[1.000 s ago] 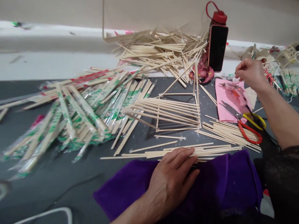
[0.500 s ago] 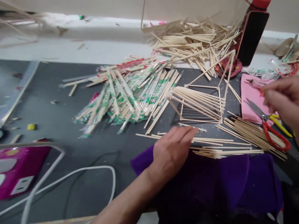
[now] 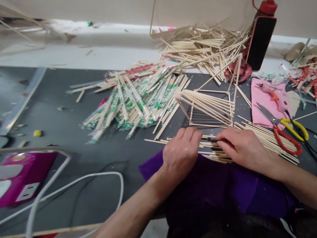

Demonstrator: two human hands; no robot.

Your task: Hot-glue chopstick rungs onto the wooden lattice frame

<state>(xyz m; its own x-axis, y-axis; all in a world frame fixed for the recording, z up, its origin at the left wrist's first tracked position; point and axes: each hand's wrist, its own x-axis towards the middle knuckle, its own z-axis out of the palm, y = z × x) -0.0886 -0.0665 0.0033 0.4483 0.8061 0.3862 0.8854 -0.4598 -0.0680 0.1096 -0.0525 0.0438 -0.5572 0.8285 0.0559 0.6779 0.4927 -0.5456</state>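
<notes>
A thin wooden stick [image 3: 209, 136] spans the gap between my two hands. My left hand [image 3: 182, 148] is closed with fingers bent over the stick's left part, hiding it. My right hand [image 3: 241, 147] pinches the stick's right end between thumb and fingers; the fingertip contact is partly hidden. Just beyond them stands a frame [image 3: 208, 107] of glued sticks, with a slanted row of sticks across it and a peaked part at right. Loose sticks [image 3: 215, 155] lie under and in front of my hands, by the purple cloth [image 3: 218, 185].
Paper-wrapped chopsticks [image 3: 141, 102] lie left, with a loose stick heap [image 3: 203, 46] behind. At right are scissors [image 3: 282, 127] and a glue gun [image 3: 274, 96] on a pink cloth [image 3: 260, 109]. A bottle [image 3: 267, 8], phone [image 3: 261, 43], magenta power strip [image 3: 27, 175] and white cable [image 3: 99, 174] surround the work.
My right hand has come from beside the glue gun at the right to the stick in front of the frame. My left hand stays nearly in place. The view has shifted slightly.
</notes>
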